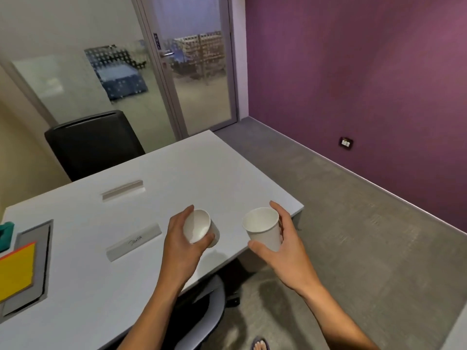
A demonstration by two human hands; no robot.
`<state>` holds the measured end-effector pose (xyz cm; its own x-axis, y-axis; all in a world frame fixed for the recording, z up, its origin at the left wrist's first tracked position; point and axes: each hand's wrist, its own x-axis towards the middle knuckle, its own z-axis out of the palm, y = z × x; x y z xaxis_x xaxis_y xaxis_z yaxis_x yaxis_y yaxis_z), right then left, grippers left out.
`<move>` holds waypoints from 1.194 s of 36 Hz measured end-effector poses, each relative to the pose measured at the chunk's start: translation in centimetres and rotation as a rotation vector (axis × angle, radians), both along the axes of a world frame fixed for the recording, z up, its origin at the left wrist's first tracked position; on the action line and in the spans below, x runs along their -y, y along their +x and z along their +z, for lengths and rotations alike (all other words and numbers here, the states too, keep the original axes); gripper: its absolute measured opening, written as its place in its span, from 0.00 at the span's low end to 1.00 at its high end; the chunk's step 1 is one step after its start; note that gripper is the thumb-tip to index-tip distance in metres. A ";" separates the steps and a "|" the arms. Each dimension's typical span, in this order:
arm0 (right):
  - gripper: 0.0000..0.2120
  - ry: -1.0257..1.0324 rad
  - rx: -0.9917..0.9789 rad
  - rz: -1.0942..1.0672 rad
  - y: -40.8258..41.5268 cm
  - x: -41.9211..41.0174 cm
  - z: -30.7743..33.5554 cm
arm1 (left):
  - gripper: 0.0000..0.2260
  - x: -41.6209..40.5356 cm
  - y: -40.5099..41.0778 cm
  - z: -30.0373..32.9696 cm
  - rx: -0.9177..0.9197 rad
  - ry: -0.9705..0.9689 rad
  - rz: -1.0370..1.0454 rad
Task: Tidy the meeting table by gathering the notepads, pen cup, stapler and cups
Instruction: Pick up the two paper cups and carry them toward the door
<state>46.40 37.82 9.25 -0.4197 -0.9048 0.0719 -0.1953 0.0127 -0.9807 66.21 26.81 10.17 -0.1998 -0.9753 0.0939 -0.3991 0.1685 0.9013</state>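
My left hand (180, 238) grips a white paper cup (199, 227), tilted so its open mouth faces me, above the white meeting table (177, 178). My right hand (280, 246) holds a second white paper cup (262, 227) upright, near the table's right front corner. Both cups look empty and are a short gap apart. At the far left edge lies a yellow notepad (16, 270) with an orange edge on a grey tray (41, 261). A teal object (6, 234) sits just behind it, mostly cut off.
Two white name cards lie on the table, one near my left hand (134, 242) and one farther back (122, 190). A black chair (93, 145) stands behind the table; a grey chair (202, 317) is under its front edge. Carpeted floor and a purple wall lie right.
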 end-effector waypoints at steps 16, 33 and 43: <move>0.42 0.073 0.031 0.095 -9.1 13.6 -1.8 | 0.35 9.5 -6.9 -2.7 0.060 0.097 0.112; 0.42 0.091 0.040 0.453 -18.8 25.2 -4.2 | 0.36 12.9 -14.1 -5.2 0.124 0.126 0.539; 0.41 0.102 -0.013 0.587 -20.9 30.3 -5.9 | 0.35 14.0 -12.9 -8.7 0.150 0.200 0.836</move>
<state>25.49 7.47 3.32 0.1530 -0.9879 -0.0261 -0.2105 -0.0068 -0.9776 53.32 12.82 1.52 0.5920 -0.8033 -0.0650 -0.4380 -0.3884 0.8107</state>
